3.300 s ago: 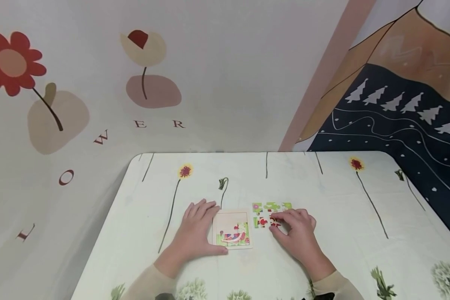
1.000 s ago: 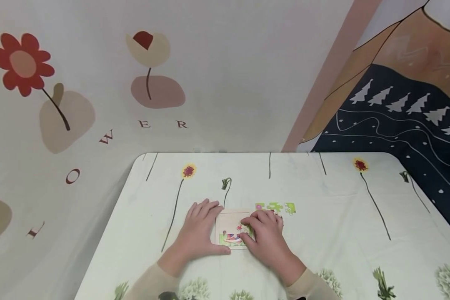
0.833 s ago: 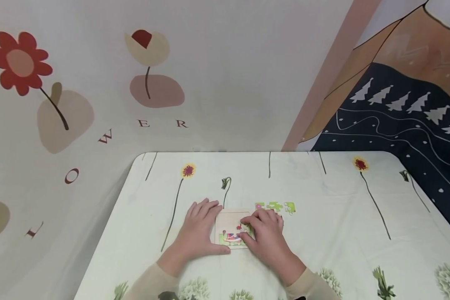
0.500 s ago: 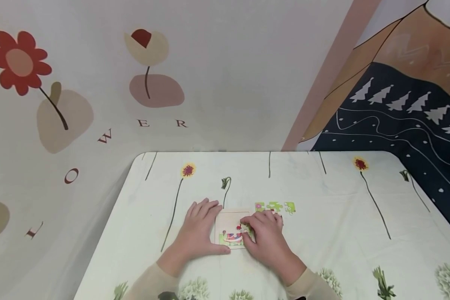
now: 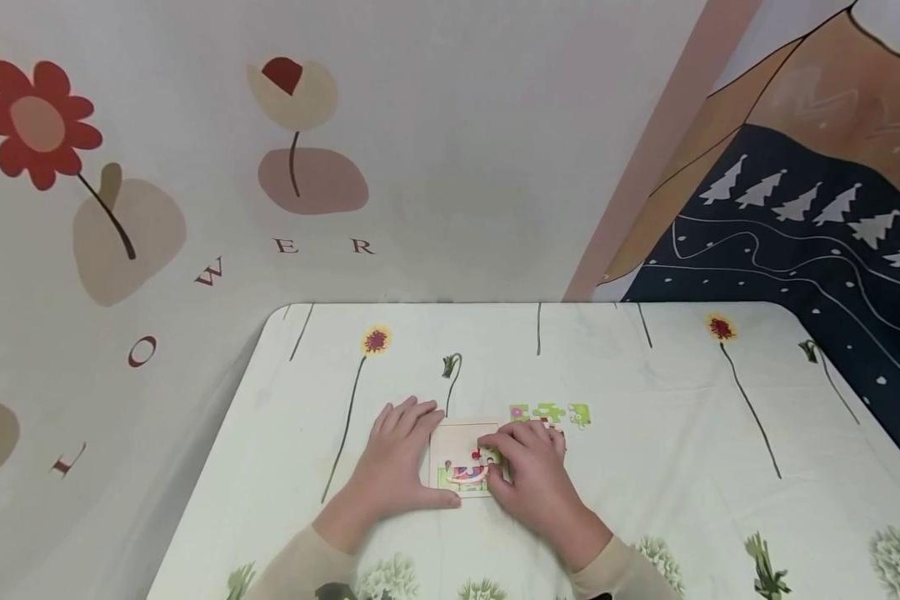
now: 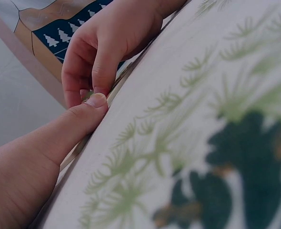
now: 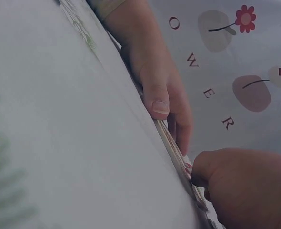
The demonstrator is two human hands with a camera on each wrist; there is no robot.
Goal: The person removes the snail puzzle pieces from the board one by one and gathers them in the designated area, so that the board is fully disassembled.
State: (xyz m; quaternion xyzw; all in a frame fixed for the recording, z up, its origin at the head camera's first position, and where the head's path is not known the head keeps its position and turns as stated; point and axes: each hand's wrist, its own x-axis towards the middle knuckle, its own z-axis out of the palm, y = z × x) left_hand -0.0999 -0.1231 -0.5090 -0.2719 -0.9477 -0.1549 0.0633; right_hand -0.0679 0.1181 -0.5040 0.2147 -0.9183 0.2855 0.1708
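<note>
A small square puzzle board (image 5: 457,454) lies flat on the table, its lower rows partly filled with coloured pieces. My left hand (image 5: 399,457) rests flat against the board's left side, fingers straight, with the thumb (image 6: 85,114) along the near edge. My right hand (image 5: 531,473) covers the board's right part, its fingers curled down on a red-and-green puzzle piece (image 5: 486,456) inside the frame. In the right wrist view the board's thin edge (image 7: 175,144) shows between the left hand (image 7: 155,83) and the right hand (image 7: 247,188). The piece's seating is hidden.
Three loose green puzzle pieces (image 5: 549,412) lie in a row just behind the right hand. The table wears a pale flower-print cloth (image 5: 645,392) and stands in a corner, with a flowered wall (image 5: 307,167) behind and a mountain mural (image 5: 795,183) to the right.
Since 3.3 s ago my right hand has brought a piece from the loose group over to the board. In the last second it only shifted slightly; the left hand stayed put.
</note>
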